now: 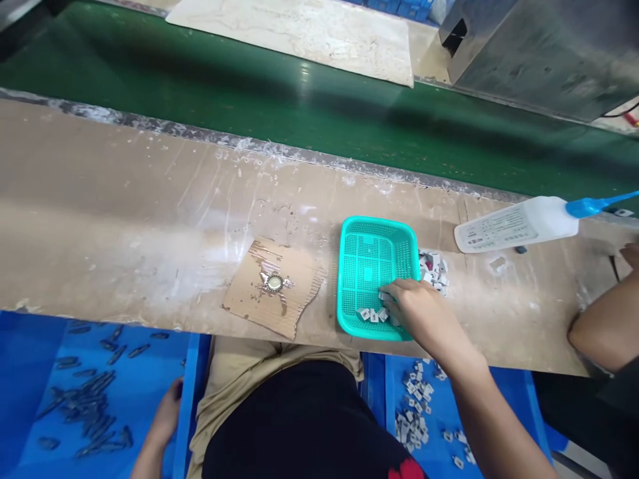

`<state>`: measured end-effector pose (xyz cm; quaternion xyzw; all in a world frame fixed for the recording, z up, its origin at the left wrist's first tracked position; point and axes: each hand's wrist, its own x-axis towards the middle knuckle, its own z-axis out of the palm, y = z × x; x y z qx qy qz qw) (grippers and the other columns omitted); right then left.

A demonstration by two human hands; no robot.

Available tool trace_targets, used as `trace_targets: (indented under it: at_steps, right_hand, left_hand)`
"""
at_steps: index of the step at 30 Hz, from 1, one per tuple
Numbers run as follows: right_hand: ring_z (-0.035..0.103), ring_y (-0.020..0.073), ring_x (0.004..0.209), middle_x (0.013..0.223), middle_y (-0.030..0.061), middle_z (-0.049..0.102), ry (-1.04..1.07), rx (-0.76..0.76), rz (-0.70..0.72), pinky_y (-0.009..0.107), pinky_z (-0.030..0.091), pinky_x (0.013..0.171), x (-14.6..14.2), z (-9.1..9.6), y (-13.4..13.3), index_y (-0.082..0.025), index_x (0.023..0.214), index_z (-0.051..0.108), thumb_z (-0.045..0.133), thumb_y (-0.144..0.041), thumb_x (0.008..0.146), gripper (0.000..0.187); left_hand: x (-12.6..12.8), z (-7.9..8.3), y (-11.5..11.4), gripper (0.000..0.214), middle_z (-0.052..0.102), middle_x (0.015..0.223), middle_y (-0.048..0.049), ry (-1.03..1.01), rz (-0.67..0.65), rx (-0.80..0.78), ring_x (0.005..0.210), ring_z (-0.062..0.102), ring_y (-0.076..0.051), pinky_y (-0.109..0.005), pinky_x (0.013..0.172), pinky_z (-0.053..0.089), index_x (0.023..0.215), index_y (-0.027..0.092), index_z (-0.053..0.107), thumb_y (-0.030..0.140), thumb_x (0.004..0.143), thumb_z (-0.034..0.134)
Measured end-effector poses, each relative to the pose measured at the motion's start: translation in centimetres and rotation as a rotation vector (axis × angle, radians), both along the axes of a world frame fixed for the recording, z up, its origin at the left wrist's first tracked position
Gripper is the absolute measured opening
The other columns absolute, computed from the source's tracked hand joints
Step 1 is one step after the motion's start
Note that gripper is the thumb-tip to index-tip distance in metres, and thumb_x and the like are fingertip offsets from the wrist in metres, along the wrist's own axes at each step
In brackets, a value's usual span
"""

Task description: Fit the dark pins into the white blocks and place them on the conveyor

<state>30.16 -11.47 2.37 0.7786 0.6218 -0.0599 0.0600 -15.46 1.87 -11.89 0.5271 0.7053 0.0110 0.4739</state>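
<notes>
My right hand (417, 309) reaches into the lower right of a turquoise plastic basket (342, 279), fingers curled down at a few small grey-white blocks (374, 316). One block shows at its fingertips. More of these blocks (436, 273) lie heaped on the bench just right of the basket. My left hand (167, 412) is low at the inner side of a blue bin (187, 412) that holds dark elongated parts (92, 406). Its fingers look closed, with something dark at the tips; the bin's wall partly hides them.
Left of the basket, cardboard (279, 309) carries a small round metal-rimmed piece (274, 283). A white squeeze bottle (519, 223) with a blue nozzle lies at right. Another blue bin (452, 406) holds grey-white blocks. A green belt (319, 106) runs behind; another person's arm (609, 319) rests at right.
</notes>
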Motion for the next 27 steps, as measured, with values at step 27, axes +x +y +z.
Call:
trace_targets:
  at_steps: [27]
  right_hand:
    - [0.065, 0.0181, 0.085, 0.094, 0.0063, 0.07, 0.555, 0.34, 0.233, 0.032, 0.055, 0.077, -10.1, 0.2, 11.0, -0.018, 0.097, 0.068, 0.057, -0.025, 0.087, 0.016]
  left_hand:
    - [0.8, 3.4, 0.7, 0.019, 0.07, 0.095, -0.0105, -0.711, 1.036, -0.051, 0.085, 0.066, -0.013, -0.021, 0.078, 0.055, 0.088, 0.012, 0.061, 0.001, 0.081, 0.048]
